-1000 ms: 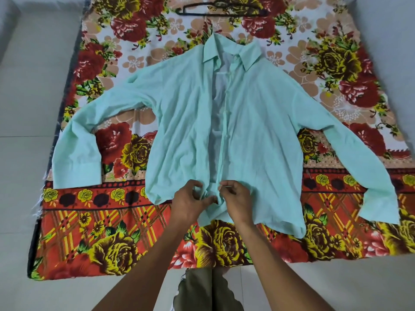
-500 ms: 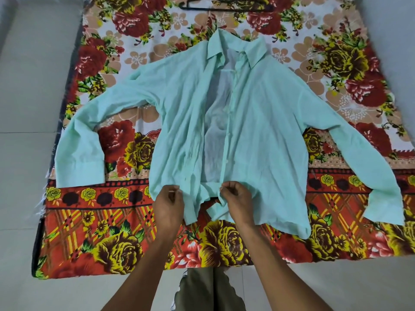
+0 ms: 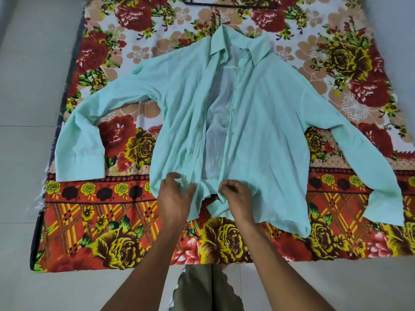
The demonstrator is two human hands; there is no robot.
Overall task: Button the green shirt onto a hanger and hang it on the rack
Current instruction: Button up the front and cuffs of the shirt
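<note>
Green shirt (image 3: 265, 131) lies face-up on the floral sheet (image 3: 112, 232), front open from collar to hem, no button visibly done. Hanger (image 3: 224, 4) sits on the sheet just beyond the collar, not in the shirt. Left hand (image 3: 175, 196) rests at the hem w/ fingers spread and loose; right hand (image 3: 235, 198), just beside it, pinches the other front edge. Judged: early — buttoning, hanger, rack all remain. No rack in view.

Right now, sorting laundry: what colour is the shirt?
Pale mint green shirt, plain, clearest in the head view.
</note>
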